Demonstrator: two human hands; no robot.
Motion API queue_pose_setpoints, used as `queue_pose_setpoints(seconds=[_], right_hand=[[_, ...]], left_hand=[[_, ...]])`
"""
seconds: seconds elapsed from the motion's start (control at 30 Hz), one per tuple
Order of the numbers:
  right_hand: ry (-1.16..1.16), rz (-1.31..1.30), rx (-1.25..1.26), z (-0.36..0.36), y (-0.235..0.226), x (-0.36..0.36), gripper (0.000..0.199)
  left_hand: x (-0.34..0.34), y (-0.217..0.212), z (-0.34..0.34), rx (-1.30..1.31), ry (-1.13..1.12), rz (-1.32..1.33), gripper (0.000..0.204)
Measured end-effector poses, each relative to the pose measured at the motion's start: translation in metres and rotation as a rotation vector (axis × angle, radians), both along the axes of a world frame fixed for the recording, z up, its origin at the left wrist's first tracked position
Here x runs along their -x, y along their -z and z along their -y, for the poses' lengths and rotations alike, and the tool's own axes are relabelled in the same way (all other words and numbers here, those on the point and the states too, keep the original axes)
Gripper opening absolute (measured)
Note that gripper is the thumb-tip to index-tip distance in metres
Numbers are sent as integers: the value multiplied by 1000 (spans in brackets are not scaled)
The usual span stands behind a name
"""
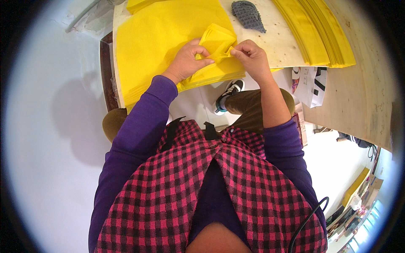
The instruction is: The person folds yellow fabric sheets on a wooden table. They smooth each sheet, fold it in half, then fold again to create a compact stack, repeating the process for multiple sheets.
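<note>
The person's 2 hands meet over the counter (276, 50), at the near edge of a broad pile of yellow sheets (145, 48). Between them is a small folded yellow piece (217, 40), puffed up into layers at its far end and creased at its near end; it lies above the pile, toward the pile's right side. The left hand (190, 61) grips the near left part of this piece between thumb and index finger, with the wrist over the pile. The right hand (252, 61) pinches its near right corner between thumb and index finger, the other fingers curled in toward the palm.

Just beyond the right hand, on bare wood, lies a dark grey cloth (248, 16) with a bumpy texture. Farther right, long folded yellow strips (314, 31) are stacked in overlapping layers and reach the counter's near edge. Below that edge, right of the person's knee, stands a white bag (314, 86) with dark print, and a pale wooden panel (358, 92) extends to the right of it.

Nearer, the person wears a red and black checked garment (156, 198) over purple sleeves (139, 122). Beneath the counter, 1 black and white shoe (231, 95) shows on the floor.
</note>
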State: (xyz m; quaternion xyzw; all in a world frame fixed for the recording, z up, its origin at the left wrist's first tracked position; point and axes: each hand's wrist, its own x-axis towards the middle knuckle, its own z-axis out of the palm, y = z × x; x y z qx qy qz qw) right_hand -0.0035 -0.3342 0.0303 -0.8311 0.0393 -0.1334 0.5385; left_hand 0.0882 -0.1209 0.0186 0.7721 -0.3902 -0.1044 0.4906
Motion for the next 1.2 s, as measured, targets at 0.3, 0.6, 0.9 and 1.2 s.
queue_pose_setpoints(seconds=[0.3, 0.6, 0.9, 1.2], right_hand=[[-4, -24, -81, 2, 3, -2, 7], [53, 35, -181, -2, 3, -7, 13], [27, 105, -58, -6, -9, -21, 10], [213, 14, -155, 12, -6, -9, 14]], left_hand=[[2, -1, 0, -28, -32, 16, 22], [0, 8, 1, -3, -72, 68, 24], [2, -3, -2, 71, 20, 51, 25], [-5, 9, -3, 63, 30, 3, 26]])
